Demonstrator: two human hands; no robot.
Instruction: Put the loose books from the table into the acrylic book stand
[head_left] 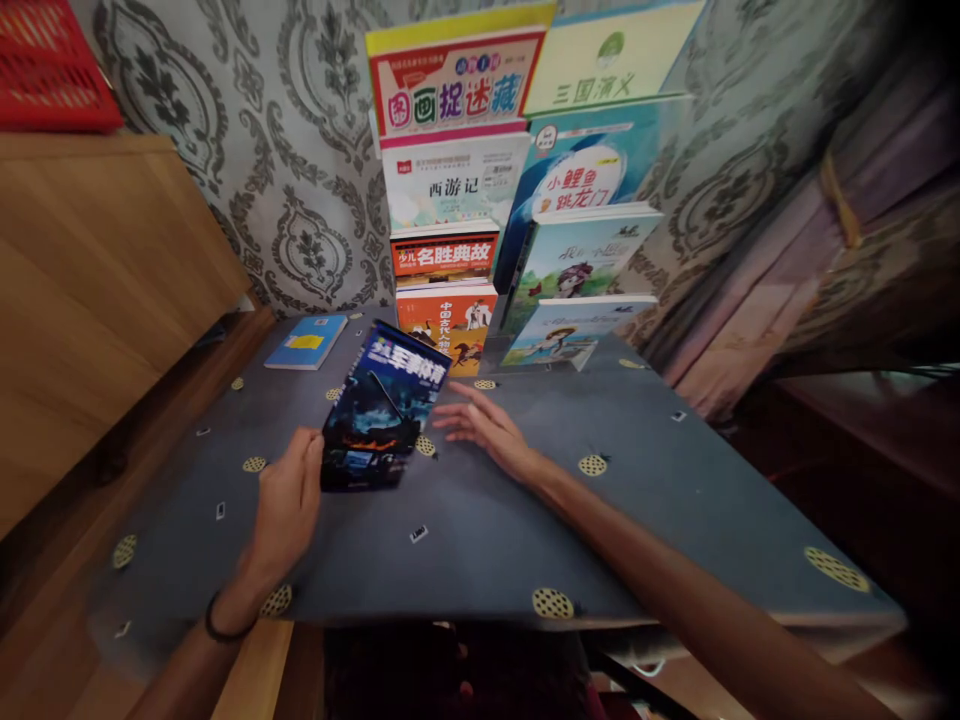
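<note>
Holding a dark book (386, 415) up between the hands, so probably partway along tbh: out of the clear rack (491, 358) just beyond, unlike eight books (495, 190) already upright there. Pinching its lower left edge with the left hand (289, 495); hovering the right hand (491, 432) just off its right edge, loosely spread, seemingly empty. Also spotting a blue book (289, 355) lying flat, beyond the left hand.

Passable cloth between the forearms, books across the back
A hand could slide low over the tablecloth (465, 575) there, or right of the right forearm (660, 570); the tiered books (476, 175) bar the back, the wooden cabinet (112, 300) the left, and the tilted magazine (386, 410) nearly reaches the right hand (491, 428) (tight squeeze).
</note>
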